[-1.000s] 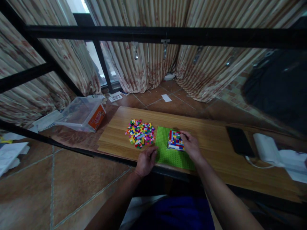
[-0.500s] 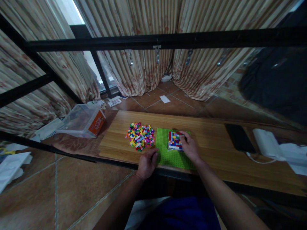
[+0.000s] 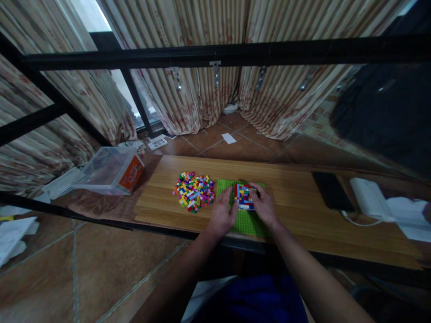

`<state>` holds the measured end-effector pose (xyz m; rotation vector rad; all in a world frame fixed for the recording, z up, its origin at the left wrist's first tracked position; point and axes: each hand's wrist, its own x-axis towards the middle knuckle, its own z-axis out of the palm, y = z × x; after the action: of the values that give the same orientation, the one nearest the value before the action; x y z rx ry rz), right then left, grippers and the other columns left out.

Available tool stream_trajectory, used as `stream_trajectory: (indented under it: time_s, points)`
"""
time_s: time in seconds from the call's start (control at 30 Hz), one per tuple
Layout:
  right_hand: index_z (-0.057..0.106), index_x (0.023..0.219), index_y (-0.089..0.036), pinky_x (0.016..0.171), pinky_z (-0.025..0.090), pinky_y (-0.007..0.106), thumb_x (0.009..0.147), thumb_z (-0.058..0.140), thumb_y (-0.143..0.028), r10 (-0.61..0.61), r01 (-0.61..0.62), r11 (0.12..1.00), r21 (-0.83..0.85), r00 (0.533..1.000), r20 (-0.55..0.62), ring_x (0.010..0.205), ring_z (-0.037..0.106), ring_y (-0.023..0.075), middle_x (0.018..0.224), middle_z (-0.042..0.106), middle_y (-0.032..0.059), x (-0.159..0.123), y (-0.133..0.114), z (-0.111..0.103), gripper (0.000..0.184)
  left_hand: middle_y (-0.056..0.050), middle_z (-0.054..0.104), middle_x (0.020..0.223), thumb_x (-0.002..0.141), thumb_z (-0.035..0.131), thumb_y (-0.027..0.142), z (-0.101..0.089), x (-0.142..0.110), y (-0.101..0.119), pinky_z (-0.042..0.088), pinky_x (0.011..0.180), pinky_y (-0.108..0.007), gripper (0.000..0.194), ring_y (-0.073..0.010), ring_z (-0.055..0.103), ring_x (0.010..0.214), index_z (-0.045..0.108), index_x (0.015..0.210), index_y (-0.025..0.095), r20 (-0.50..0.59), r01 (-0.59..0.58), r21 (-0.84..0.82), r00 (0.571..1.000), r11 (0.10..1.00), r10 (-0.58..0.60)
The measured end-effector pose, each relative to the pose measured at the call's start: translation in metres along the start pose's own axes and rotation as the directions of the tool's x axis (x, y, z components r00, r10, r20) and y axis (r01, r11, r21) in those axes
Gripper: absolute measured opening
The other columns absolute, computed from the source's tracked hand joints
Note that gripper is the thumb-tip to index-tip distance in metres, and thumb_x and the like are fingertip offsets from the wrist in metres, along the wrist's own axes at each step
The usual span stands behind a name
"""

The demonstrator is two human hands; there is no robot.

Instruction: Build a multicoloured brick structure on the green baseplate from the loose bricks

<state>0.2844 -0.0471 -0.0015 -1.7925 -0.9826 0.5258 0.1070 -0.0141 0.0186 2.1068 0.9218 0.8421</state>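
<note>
Over the wooden counter (image 3: 296, 193), both hands are flanking a multicoloured brick block (image 3: 244, 197). Left hand (image 3: 222, 213) is lying loosely spread at its left side, thumb apart from fingers; right hand (image 3: 263, 204) is curling over its right end, partly covering it. Can't tell if the right is pinching a brick or just steadying the block. Block is sitting between them, on the far half of a green baseplate (image 3: 249, 225). Progress, my read: partway. Many bricks are already forming packed rows; top detail is too small for checking gaps. Not yet used: a big pile of loose bricks (image 3: 194, 192) is lying just left of the baseplate. Well off to the right, a black phone (image 3: 332, 190) and white power bank (image 3: 370, 199) are lying. Past the counter's left end, a clear plastic box (image 3: 104, 168) is standing; striped curtains (image 3: 279, 98) are hanging at the back.
</note>
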Motion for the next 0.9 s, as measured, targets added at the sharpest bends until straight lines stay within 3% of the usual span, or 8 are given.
stream_trajectory:
  time_s: [0.17, 0.3, 0.5, 0.67, 0.9]
  points:
    - [0.067, 0.107, -0.018, 0.087, 0.05, 0.042, 0.078, 0.06, -0.049, -0.036, 0.037, 0.999, -0.001, 0.978, -0.206, 0.092, 0.064, 0.0237, 0.104, 0.069, 0.0108, -0.004, -0.002, 0.002, 0.043, -0.021, 0.043, 0.148, 0.091, 0.045, 0.031, 0.029, 0.01, 0.004, 0.033, 0.117, -0.046, 0.061, -0.0286, 0.04, 0.139, 0.033, 0.147, 0.009, 0.032, 0.108, -0.067, 0.994, 0.992, -0.106]
    - [0.07, 0.083, -0.019, 0.091, 0.048, 0.041, 0.076, 0.063, -0.044, -0.142, 0.096, 0.985, -0.142, 0.922, -0.359, 0.099, 0.061, 0.0249, 0.102, 0.066, 0.0119, -0.009, -0.01, 0.004, 0.027, -0.02, 0.039, 0.151, 0.092, 0.043, 0.031, 0.04, 0.005, 0.003, 0.029, 0.118, -0.047, 0.061, -0.029, 0.037, 0.141, 0.031, 0.148, 0.008, -0.008, 0.135, -0.106, 0.991, 0.985, -0.136]
    - [0.067, 0.07, -0.022, 0.089, 0.049, 0.04, 0.08, 0.057, -0.032, -0.227, 0.177, 0.97, -0.169, 0.909, -0.35, 0.095, 0.061, 0.0227, 0.094, 0.065, 0.0079, -0.012, -0.019, 0.009, 0.017, -0.016, 0.039, 0.152, 0.093, 0.042, 0.032, 0.046, 0.003, 0.001, 0.027, 0.12, -0.046, 0.059, -0.027, 0.035, 0.142, 0.031, 0.149, 0.014, -0.036, 0.163, -0.135, 0.985, 0.977, -0.169]
    - [0.062, 0.067, -0.023, 0.087, 0.049, 0.038, 0.081, 0.056, -0.028, -0.265, 0.224, 0.962, -0.159, 0.909, -0.323, 0.088, 0.06, 0.0212, 0.085, 0.064, 0.006, -0.011, -0.02, 0.01, 0.017, -0.017, 0.038, 0.152, 0.093, 0.04, 0.031, 0.051, 0.004, 0.003, 0.026, 0.121, -0.046, 0.06, -0.0272, 0.034, 0.142, 0.03, 0.149, 0.011, -0.045, 0.172, -0.13, 0.983, 0.976, -0.179]
    - [0.061, 0.068, -0.022, 0.087, 0.048, 0.04, 0.082, 0.053, -0.03, -0.283, 0.238, 0.953, -0.186, 0.919, -0.273, 0.09, 0.059, 0.0223, 0.087, 0.065, 0.0077, -0.01, -0.017, 0.009, 0.018, -0.02, 0.036, 0.153, 0.093, 0.04, 0.031, 0.049, 0.004, 0.002, 0.026, 0.12, -0.046, 0.061, -0.0273, 0.033, 0.143, 0.03, 0.148, 0.007, -0.031, 0.167, -0.129, 0.985, 0.978, -0.172]
